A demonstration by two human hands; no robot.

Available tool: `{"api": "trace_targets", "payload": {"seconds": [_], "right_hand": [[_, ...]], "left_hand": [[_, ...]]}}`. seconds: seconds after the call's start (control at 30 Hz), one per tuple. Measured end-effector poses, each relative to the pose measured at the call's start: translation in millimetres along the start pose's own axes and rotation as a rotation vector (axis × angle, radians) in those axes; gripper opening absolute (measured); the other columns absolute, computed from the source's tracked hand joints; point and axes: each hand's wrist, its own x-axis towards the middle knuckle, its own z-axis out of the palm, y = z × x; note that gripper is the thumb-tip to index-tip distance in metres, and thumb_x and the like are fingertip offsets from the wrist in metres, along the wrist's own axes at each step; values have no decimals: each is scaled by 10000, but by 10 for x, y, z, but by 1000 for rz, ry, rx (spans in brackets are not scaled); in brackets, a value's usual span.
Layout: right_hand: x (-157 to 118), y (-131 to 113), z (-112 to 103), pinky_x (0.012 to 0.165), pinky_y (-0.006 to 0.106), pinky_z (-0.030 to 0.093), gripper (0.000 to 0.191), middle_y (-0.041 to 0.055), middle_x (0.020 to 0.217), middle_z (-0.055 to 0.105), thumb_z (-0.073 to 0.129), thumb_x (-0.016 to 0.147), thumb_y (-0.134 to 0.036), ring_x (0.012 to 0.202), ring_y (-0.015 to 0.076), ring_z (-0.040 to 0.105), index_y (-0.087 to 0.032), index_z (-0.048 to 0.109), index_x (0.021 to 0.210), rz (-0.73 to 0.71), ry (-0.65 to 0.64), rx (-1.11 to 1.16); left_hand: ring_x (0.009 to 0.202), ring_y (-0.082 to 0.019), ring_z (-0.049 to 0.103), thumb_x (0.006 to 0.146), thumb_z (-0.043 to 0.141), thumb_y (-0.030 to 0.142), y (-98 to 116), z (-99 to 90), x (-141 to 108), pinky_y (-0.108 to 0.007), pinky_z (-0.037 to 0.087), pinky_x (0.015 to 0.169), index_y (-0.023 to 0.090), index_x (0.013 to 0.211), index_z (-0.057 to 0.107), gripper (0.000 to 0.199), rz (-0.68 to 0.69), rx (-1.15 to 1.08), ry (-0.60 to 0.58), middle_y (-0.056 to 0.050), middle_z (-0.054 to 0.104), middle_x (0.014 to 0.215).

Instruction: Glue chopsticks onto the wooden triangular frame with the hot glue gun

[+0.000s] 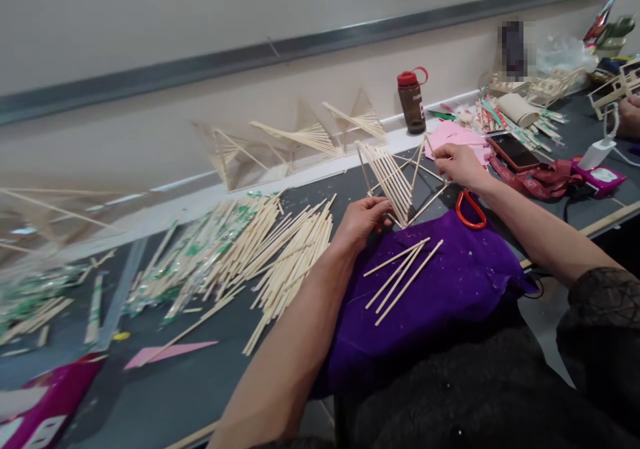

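A frame of thin wooden sticks (393, 184), which look like chopsticks, stands on the dark table in front of me. One of its sides is a slanted row of sticks set close together, and bare triangles open out to the right. My left hand (367, 221) grips its lower left corner, fingers curled behind the row. At the frame's right peak, my right hand (461, 162) pinches a stick close to the upper joint. Several loose sticks (404, 279) lie on a purple cloth (465, 276) below the frame. Glue or fastening at the joints is too small to make out.
Left lie a pile of bare sticks (300, 252) and wrapped ones (205, 256). Finished-looking stick models (297, 136) stand along the wall. A bottle (411, 106), a red carabiner-like ring (471, 210) and a phone (514, 151) are nearby. Another person's hand (629, 116) is far right.
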Motion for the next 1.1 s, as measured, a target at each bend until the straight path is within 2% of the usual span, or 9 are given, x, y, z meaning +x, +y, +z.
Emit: {"api": "trace_targets", "payload": {"seconds": [0.23, 0.4, 0.53, 0.63, 0.7, 0.77, 0.9, 1.0, 1.1], "right_hand": [[-42, -49, 13, 550, 223, 440, 130, -5, 660, 616, 520, 736, -81, 618, 139, 620, -150, 612, 795, 40, 11, 42], [-32, -7, 40, 584, 258, 463, 127, 12, 684, 605, 526, 758, -56, 646, 156, 623, -154, 593, 804, 29, 3, 78], [-73, -24, -57, 733, 345, 489, 77, 66, 817, 621, 601, 764, -97, 882, 229, 620, -151, 621, 814, -122, 43, -76], [-247, -209, -183, 795, 364, 469, 121, 76, 897, 627, 599, 790, -135, 967, 243, 589, -158, 658, 893, -251, 80, -171], [-432, -388, -220, 760, 329, 455, 148, 55, 832, 633, 548, 827, -134, 870, 200, 596, -160, 677, 894, -300, -34, -180], [-636, -547, -183, 715, 296, 437, 163, 30, 770, 640, 532, 844, -132, 776, 160, 591, -162, 692, 856, -367, -292, -187], [-959, -682, 71, 684, 271, 394, 178, 33, 841, 679, 541, 869, -136, 770, 141, 591, -171, 715, 877, -557, -645, -309], [-1075, -687, 268, 609, 273, 321, 202, 70, 925, 674, 515, 901, -164, 743, 141, 565, -164, 717, 914, -626, -729, -540], [-1088, -686, 358, 558, 288, 246, 258, 95, 1001, 652, 456, 941, -200, 714, 140, 533, -164, 710, 971, -599, -672, -709]], "left_hand": [[435, -79, 552, 631, 749, 221, 24, 47, 41, -157, 335, 360, 135, 703, 642, 155, 29, 1, 58, 7, 622, 580], [426, -74, 551, 659, 726, 181, 15, 63, 34, -161, 324, 349, 129, 691, 643, 103, 30, -8, 68, -8, 643, 622], [425, -70, 549, 686, 696, 168, 8, 7, -11, -160, 320, 356, 129, 726, 662, 65, 8, -53, 76, -24, 663, 660], [430, -60, 535, 699, 683, 159, 81, -76, -110, -152, 309, 362, 123, 754, 681, 65, 55, -26, 105, -29, 672, 670], [426, -56, 513, 704, 686, 165, 149, -130, -211, -151, 302, 364, 124, 755, 685, 66, 96, 2, 131, -18, 657, 638], [418, -57, 491, 708, 696, 181, 194, -173, -325, -157, 297, 369, 127, 750, 686, 69, 117, 16, 135, -7, 631, 595], [397, -62, 458, 718, 709, 216, 135, -224, -506, -180, 281, 372, 136, 695, 666, 93, 155, 25, 145, 4, 588, 543], [397, -72, 456, 763, 683, 281, 17, -246, -564, -196, 289, 381, 147, 675, 653, 163, 157, 16, 168, 2, 572, 537], [402, -80, 462, 798, 650, 314, -48, -247, -587, -208, 293, 388, 152, 676, 655, 203, 159, 46, 155, -4, 574, 546]]}}
